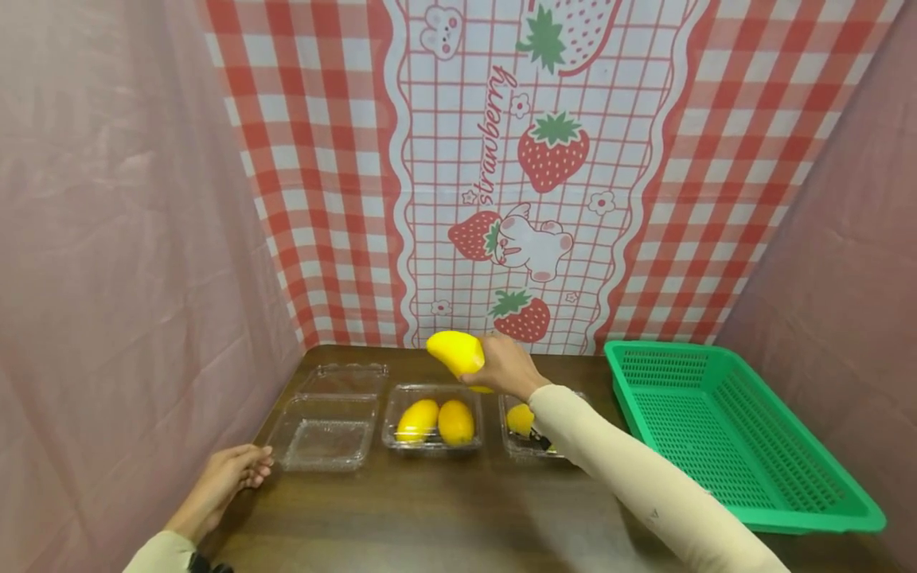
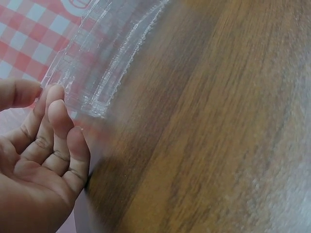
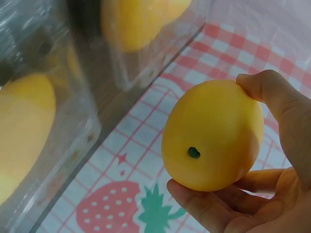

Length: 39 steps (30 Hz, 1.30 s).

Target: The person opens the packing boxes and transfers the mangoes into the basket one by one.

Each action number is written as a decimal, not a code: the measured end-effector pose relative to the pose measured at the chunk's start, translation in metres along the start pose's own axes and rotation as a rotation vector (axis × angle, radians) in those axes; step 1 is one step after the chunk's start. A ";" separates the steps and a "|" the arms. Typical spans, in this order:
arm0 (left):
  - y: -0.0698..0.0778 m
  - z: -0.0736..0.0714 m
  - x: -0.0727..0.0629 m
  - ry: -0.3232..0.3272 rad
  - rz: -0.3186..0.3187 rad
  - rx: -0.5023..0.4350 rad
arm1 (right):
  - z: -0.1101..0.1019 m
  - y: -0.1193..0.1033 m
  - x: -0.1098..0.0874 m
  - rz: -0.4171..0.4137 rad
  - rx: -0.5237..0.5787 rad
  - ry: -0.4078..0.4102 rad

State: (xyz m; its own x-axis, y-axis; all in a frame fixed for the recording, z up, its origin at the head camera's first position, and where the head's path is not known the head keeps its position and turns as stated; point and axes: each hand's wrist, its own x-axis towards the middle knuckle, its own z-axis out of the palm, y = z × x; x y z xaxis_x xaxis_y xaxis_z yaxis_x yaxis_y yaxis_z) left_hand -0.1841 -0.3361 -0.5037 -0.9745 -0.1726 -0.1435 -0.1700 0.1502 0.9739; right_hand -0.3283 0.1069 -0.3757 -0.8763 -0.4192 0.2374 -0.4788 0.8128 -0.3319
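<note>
My right hand (image 1: 510, 364) grips a yellow mango (image 1: 456, 352) in the air, above and behind the middle container. In the right wrist view its thumb lies on one side of the fruit and its fingers on the other, with a dark green stem spot facing the camera. My left hand (image 1: 228, 479) is at the near left corner of an open clear plastic clamshell (image 1: 325, 442), its thumb and fingertips pinching the rim in the left wrist view. The clamshell holds no fruit, and its lid is folded back.
A middle clear container (image 1: 433, 388) holds two mangoes. Another container (image 1: 510, 452) with yellow fruit stands to its right, partly hidden behind my right sleeve. A green plastic basket (image 1: 705, 398) sits at the table's right side. A checked strawberry cloth (image 1: 344, 199) hangs behind the table.
</note>
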 end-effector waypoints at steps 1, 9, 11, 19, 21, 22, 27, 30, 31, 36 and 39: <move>0.001 0.000 0.000 0.001 -0.001 -0.002 | -0.002 0.005 -0.001 0.001 -0.002 0.008; 0.002 0.001 -0.002 0.001 -0.004 -0.012 | -0.023 0.034 -0.014 0.040 0.013 0.042; 0.002 0.001 -0.002 -0.001 -0.004 -0.006 | -0.029 0.042 -0.018 0.058 0.010 0.047; 0.000 0.000 -0.004 -0.005 -0.018 0.024 | -0.048 0.077 -0.037 0.148 0.041 0.070; -0.001 0.000 -0.005 -0.012 -0.020 0.026 | -0.054 0.088 -0.042 0.164 0.031 0.087; -0.001 0.000 -0.005 -0.012 -0.020 0.025 | -0.057 0.093 -0.044 0.167 0.022 0.096; -0.001 0.000 -0.004 0.003 -0.009 0.016 | -0.073 0.120 -0.057 0.191 -0.021 0.130; -0.002 0.000 -0.003 0.000 -0.007 0.020 | -0.083 0.136 -0.068 0.231 -0.025 0.138; -0.002 0.000 -0.003 -0.002 -0.008 0.019 | -0.086 0.141 -0.071 0.246 -0.027 0.142; -0.003 0.001 -0.003 -0.004 -0.009 0.018 | -0.097 0.162 -0.085 0.277 -0.034 0.140; -0.003 0.001 -0.004 -0.003 -0.011 0.022 | -0.100 0.174 -0.092 0.290 -0.047 0.139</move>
State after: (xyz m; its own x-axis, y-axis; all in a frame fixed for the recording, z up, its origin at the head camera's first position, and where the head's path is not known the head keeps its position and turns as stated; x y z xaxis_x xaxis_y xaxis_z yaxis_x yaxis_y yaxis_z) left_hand -0.1800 -0.3350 -0.5064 -0.9731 -0.1711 -0.1544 -0.1835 0.1699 0.9682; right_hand -0.3251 0.3274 -0.3635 -0.9586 -0.1111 0.2622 -0.2045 0.9094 -0.3621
